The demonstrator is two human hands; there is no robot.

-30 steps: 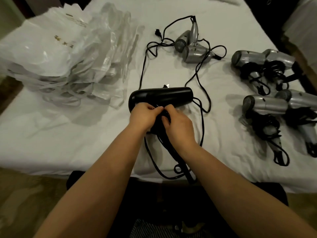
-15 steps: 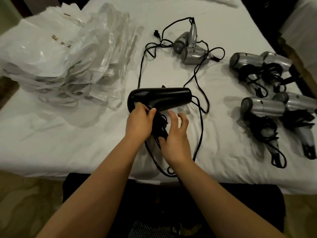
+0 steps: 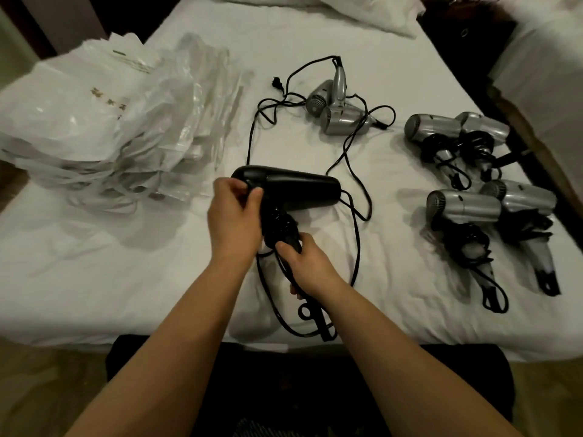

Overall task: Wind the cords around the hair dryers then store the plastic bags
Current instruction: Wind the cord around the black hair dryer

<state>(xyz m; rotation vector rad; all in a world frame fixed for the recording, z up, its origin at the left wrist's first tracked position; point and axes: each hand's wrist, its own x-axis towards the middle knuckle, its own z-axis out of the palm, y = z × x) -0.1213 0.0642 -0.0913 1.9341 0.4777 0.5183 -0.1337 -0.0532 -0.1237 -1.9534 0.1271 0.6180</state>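
A black hair dryer lies on the white bed in front of me, barrel across, handle toward me. My left hand grips it where barrel meets handle. My right hand holds its black cord low on the handle, where some turns are wound. The rest of the cord loops loose to the right and down to the bed's front edge. Two silver dryers with unwound cords lie beyond. A heap of clear plastic bags sits at the left.
Several silver dryers with cords wound round their handles lie at the right, near the bed's edge. A pillow lies at the far end. A dark stool or bench stands under my forearms.
My right hand has moved down the handle toward me and closed on the cord after opening briefly. My left hand has shifted up onto the dryer's body. The loose loop has shortened.
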